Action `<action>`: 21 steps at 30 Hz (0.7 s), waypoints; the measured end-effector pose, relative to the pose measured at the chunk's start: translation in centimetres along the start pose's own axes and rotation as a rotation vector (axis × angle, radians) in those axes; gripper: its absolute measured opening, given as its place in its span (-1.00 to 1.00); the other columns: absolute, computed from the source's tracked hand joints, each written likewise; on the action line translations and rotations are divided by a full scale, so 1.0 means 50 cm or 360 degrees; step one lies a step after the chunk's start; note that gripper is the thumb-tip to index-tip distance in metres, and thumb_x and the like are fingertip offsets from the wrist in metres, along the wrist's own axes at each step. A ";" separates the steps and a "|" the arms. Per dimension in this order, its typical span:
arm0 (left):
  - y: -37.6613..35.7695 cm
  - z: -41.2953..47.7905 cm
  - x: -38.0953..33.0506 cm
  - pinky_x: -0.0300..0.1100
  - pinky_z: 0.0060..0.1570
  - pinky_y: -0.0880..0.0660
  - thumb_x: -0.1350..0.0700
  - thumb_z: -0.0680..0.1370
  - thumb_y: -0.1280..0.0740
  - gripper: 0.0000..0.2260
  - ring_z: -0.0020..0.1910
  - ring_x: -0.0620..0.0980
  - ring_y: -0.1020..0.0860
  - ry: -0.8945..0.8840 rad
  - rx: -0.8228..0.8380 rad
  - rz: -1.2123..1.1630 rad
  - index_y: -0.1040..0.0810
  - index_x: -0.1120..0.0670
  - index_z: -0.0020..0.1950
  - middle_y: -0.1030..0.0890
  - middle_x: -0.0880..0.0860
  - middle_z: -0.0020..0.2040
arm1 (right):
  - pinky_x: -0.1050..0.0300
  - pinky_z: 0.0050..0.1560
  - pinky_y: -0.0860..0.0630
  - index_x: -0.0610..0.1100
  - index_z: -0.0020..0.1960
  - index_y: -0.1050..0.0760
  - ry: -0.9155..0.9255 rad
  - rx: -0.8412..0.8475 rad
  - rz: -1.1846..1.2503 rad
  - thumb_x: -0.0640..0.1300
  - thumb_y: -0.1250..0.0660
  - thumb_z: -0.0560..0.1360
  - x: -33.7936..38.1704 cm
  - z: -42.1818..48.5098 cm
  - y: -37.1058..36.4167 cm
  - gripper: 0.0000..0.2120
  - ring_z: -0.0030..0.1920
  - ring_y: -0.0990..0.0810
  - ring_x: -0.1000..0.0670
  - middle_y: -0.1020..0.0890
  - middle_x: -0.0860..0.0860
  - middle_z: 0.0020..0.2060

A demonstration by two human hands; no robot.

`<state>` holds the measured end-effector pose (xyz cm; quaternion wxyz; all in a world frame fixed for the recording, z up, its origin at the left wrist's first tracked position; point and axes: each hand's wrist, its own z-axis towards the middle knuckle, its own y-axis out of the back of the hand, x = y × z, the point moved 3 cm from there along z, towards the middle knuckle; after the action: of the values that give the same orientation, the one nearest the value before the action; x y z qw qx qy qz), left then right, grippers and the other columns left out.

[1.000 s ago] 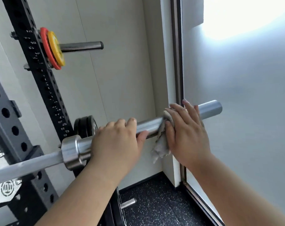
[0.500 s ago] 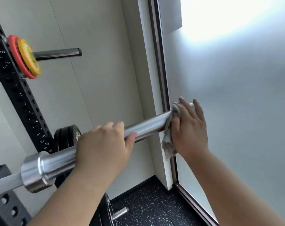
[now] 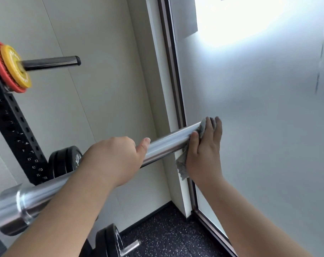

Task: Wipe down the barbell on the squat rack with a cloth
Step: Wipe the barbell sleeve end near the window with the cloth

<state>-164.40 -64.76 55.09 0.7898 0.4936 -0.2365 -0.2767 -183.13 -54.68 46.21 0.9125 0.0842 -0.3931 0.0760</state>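
Observation:
The chrome barbell (image 3: 166,143) runs from its thick collar at the lower left up to the right, its sleeve ending beside a frosted glass panel. My left hand (image 3: 115,160) is wrapped over the sleeve near its middle. My right hand (image 3: 203,149) presses a grey cloth (image 3: 182,164) flat over the sleeve's end; the cloth's loose corner hangs below the bar. The bar's tip is hidden behind cloth and hand.
A black perforated rack upright (image 3: 15,130) stands at the left, with red and yellow plates (image 3: 11,67) on a storage peg. Black plates (image 3: 65,160) sit lower on the rack. The frosted glass panel (image 3: 259,117) and its dark frame are just beyond the bar's end.
My right hand has slid the cloth outward along the sleeve to its end, now covering the tip. My left hand kept its grip. The view has shifted right.

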 end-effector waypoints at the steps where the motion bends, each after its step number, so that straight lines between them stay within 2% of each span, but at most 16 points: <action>1: 0.001 0.001 -0.001 -0.05 -0.09 -0.55 -0.35 0.66 0.12 -0.38 -0.23 0.10 -0.57 -0.0008 -0.0022 -0.0009 -0.44 0.05 -0.26 -0.58 0.03 -0.31 | 0.12 0.64 0.02 -0.21 0.66 -0.07 0.0003 0.0024 -0.0007 0.07 0.02 0.69 -0.002 -0.010 -0.001 -0.39 0.66 0.12 0.12 0.03 -0.05 0.67; 2: 0.002 0.002 -0.004 -0.06 -0.12 -0.53 -0.34 0.66 0.11 -0.39 -0.24 0.09 -0.57 -0.0015 -0.0057 -0.0015 -0.44 0.05 -0.27 -0.58 0.02 -0.32 | 0.16 0.62 0.02 -0.19 0.66 -0.09 0.0002 0.0038 -0.0004 0.04 0.00 0.70 -0.004 -0.003 0.005 -0.41 0.66 0.09 0.12 0.03 -0.03 0.67; 3: 0.004 0.003 -0.003 -0.06 -0.15 -0.52 -0.32 0.67 0.08 -0.41 -0.25 0.09 -0.56 -0.0024 -0.0108 -0.0037 -0.44 0.05 -0.27 -0.57 0.01 -0.32 | 0.19 0.60 -0.03 -0.18 0.63 -0.17 -0.0014 0.0033 -0.0007 0.01 -0.03 0.71 -0.009 0.019 0.012 -0.46 0.65 -0.02 0.09 -0.07 -0.04 0.65; 5: 0.012 0.003 -0.001 -0.06 -0.20 -0.47 -0.27 0.67 -0.01 -0.51 -0.23 0.08 -0.54 -0.0063 -0.0255 -0.0132 -0.44 0.02 -0.24 -0.55 -0.02 -0.28 | 0.19 0.48 -0.22 -0.17 0.50 -0.39 -0.0189 -0.0017 0.0032 -0.05 -0.07 0.72 -0.022 0.068 0.032 -0.59 0.53 -0.32 -0.04 -0.41 -0.07 0.45; 6: 0.017 0.003 -0.001 -0.07 -0.22 -0.44 -0.24 0.66 -0.07 -0.58 -0.23 0.08 -0.53 -0.0108 -0.0372 -0.0187 -0.44 0.00 -0.22 -0.52 -0.04 -0.25 | 0.15 0.40 -0.30 -0.16 0.42 -0.45 -0.0320 -0.0049 0.0096 -0.05 -0.07 0.73 -0.028 0.090 0.039 -0.64 0.44 -0.42 -0.11 -0.52 -0.07 0.32; 7: 0.024 -0.002 0.000 -0.08 -0.27 -0.41 -0.21 0.65 -0.14 -0.64 -0.25 0.08 -0.52 -0.0159 -0.0500 -0.0226 -0.44 -0.01 -0.21 -0.50 -0.05 -0.24 | 0.08 0.38 -0.34 -0.16 0.40 -0.46 -0.0414 -0.0079 0.0150 -0.04 -0.06 0.73 -0.027 0.096 0.038 -0.64 0.39 -0.46 -0.15 -0.55 -0.09 0.26; 9: 0.032 -0.021 0.006 -0.13 -0.37 -0.33 -0.16 0.61 -0.23 -0.69 -0.33 0.08 -0.49 -0.0245 -0.0688 -0.0186 -0.44 -0.01 -0.22 -0.47 -0.05 -0.29 | 0.10 0.48 -0.25 -0.18 0.53 -0.32 -0.0494 -0.0122 0.0248 -0.04 -0.05 0.74 -0.009 0.064 0.018 -0.58 0.50 -0.32 -0.11 -0.41 -0.14 0.44; 10: 0.029 -0.035 0.008 -0.14 -0.40 -0.34 -0.16 0.61 -0.25 -0.70 -0.35 0.09 -0.50 -0.0267 -0.0699 -0.0126 -0.45 -0.01 -0.22 -0.47 -0.05 -0.30 | 0.27 0.51 -0.13 -0.19 0.62 -0.15 -0.0500 -0.0114 0.0312 -0.04 -0.05 0.74 0.009 0.031 0.001 -0.50 0.57 -0.17 0.00 -0.23 -0.13 0.56; 12: 0.018 -0.066 0.014 -0.11 -0.38 -0.46 -0.19 0.61 -0.22 -0.74 -0.33 0.09 -0.55 -0.0289 -0.0657 -0.0031 -0.51 -0.05 -0.13 -0.52 -0.06 -0.25 | 0.64 0.33 0.13 -0.19 0.68 0.21 -0.0516 -0.0073 0.0402 -0.02 -0.04 0.74 0.041 -0.028 -0.028 -0.35 0.57 0.10 0.24 0.18 -0.05 0.66; 13: 0.012 -0.082 0.019 -0.09 -0.36 -0.51 -0.18 0.63 -0.18 -0.75 -0.30 0.08 -0.59 -0.0302 -0.0644 -0.0002 -0.56 -0.09 -0.04 -0.57 -0.08 -0.20 | 0.70 0.25 0.21 -0.19 0.67 0.30 -0.0541 -0.0050 0.0426 -0.01 -0.04 0.74 0.043 -0.037 -0.038 -0.31 0.57 0.16 0.24 0.27 -0.05 0.65; 14: 0.009 -0.097 0.025 -0.08 -0.33 -0.54 -0.17 0.63 -0.15 -0.72 -0.25 0.07 -0.63 -0.0311 -0.0639 0.0009 -0.61 -0.11 0.07 -0.63 -0.09 -0.14 | 0.66 0.26 0.25 -0.20 0.66 0.33 -0.0593 -0.0031 0.0447 -0.01 -0.04 0.75 0.044 -0.030 -0.041 -0.30 0.60 0.20 0.17 0.30 -0.07 0.65; 16: 0.005 -0.117 0.043 -0.04 -0.21 -0.58 -0.16 0.64 -0.12 -0.62 -0.14 0.06 -0.68 -0.0297 -0.0613 0.0031 -0.64 -0.09 0.27 -0.70 -0.11 -0.03 | 0.56 0.30 0.22 -0.21 0.66 0.31 -0.0723 -0.0100 0.0521 -0.02 -0.04 0.75 0.041 0.007 -0.036 -0.31 0.64 0.20 0.05 0.25 -0.12 0.66; 18: -0.002 -0.125 0.062 0.00 -0.14 -0.58 -0.16 0.66 -0.08 -0.55 -0.08 0.07 -0.69 -0.0275 -0.0579 0.0100 -0.61 -0.06 0.38 -0.72 -0.09 0.02 | 0.70 0.18 0.17 -0.20 0.67 0.27 -0.0783 -0.0238 0.0597 -0.04 -0.03 0.75 0.056 0.017 -0.033 -0.34 0.65 0.10 0.01 0.20 -0.13 0.66; 19: -0.006 -0.128 0.068 0.01 -0.15 -0.58 -0.16 0.66 -0.07 -0.54 -0.08 0.09 -0.69 -0.0279 -0.0566 0.0134 -0.59 -0.03 0.40 -0.72 -0.07 0.02 | 0.74 0.19 0.12 -0.18 0.67 0.27 -0.0774 -0.0257 0.0603 -0.05 -0.04 0.75 0.075 0.003 -0.041 -0.34 0.64 0.06 0.01 0.22 -0.12 0.66; 20: -0.010 -0.131 0.072 0.01 -0.17 -0.57 -0.15 0.66 -0.07 -0.53 -0.09 0.11 -0.69 -0.0291 -0.0555 0.0161 -0.59 -0.01 0.41 -0.72 -0.04 0.01 | 0.66 0.32 0.02 -0.14 0.68 0.29 -0.0740 -0.0223 0.0582 -0.03 -0.03 0.75 0.093 -0.020 -0.054 -0.33 0.64 0.03 0.02 0.28 -0.08 0.65; 21: -0.011 -0.134 0.072 0.00 -0.18 -0.56 -0.15 0.66 -0.08 -0.53 -0.11 0.11 -0.68 -0.0307 -0.0557 0.0178 -0.59 0.02 0.41 -0.72 -0.02 0.01 | 0.49 0.44 -0.08 -0.08 0.68 0.30 -0.0678 -0.0144 0.0544 -0.01 -0.03 0.74 0.114 -0.050 -0.067 -0.33 0.64 0.04 0.06 0.35 -0.03 0.64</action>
<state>-157.52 -63.02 52.26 0.8513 0.3062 -0.2866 -0.3152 -176.81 -56.98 48.38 0.7860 -0.0099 -0.5877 0.1919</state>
